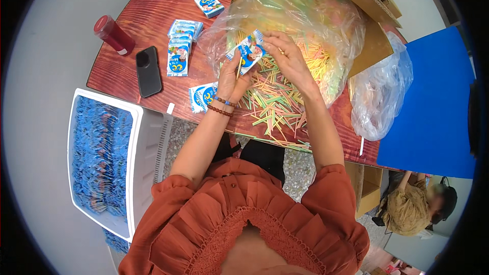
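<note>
1. A white crate point(147, 142), left of the wooden table point(158, 10), holds blue packets.
2. On the table, a clear plastic bag point(305, 15) spills coloured sticks point(275, 107).
3. Above the sticks, the left hand point(232, 81) and right hand point(288, 58) both pinch one small blue-and-white packet point(247, 51); the left also grips a stick.
4. A black phone point(148, 71), a red bottle point(113, 34) and stacked packets point(181, 46) lie on the table, left of the bag.

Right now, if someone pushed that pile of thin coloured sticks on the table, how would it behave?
The coloured sticks look thin and light, so they would probably scatter rather than slide together. Some already lie near the table edge, so a push might send them off.
</note>
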The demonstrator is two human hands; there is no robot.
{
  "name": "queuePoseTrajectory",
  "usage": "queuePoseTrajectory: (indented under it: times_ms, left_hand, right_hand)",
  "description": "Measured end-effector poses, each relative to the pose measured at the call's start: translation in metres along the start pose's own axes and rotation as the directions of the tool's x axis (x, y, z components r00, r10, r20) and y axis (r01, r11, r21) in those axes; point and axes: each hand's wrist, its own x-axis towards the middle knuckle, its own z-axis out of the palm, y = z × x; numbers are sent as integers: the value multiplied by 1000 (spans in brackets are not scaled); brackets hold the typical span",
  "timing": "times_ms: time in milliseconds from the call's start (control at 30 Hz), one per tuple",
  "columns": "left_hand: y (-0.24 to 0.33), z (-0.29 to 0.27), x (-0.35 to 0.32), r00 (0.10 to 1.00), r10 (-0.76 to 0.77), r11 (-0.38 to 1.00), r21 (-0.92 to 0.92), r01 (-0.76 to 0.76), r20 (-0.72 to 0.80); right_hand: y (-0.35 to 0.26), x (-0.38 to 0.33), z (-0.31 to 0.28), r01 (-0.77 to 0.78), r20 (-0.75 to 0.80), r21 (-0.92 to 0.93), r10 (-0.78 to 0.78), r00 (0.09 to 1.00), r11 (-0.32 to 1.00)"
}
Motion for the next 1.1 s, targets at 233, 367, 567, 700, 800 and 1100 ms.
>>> queuePoseTrajectory:
  times_ms: [233, 367, 567, 700, 800, 1100]
  left_hand:
    - [-13, -1, 5, 991, 109, 993, 35, -112, 76]
    - [-6, -9, 4, 971, 234, 838, 516, -178, -45]
    - [8, -12, 11, 903, 337, 411, 821, -396, 267]
    - [35, -6, -6, 978, 162, 754, 623, -209, 132]
    - [59, -10, -19, 964, 244, 724, 643, -251, 102]
    - [129, -63, -52, 753, 658, 227, 945, -235, 29]
  right_hand:
    - [4, 0, 12, -395, 132, 279, 373, 918, 875]
    - [2, 12, -1, -299, 0, -33, 299, 954, 954]
    - [1, 23, -1, -393, 233, 127, 358, 904, 911]
    - [-15, 26, 22, -425, 285, 457, 324, 902, 781]
    - [-30, 32, 49, -442, 286, 541, 338, 897, 715]
    - [-20, 63, 175, -420, 423, 350, 259, 868, 837]
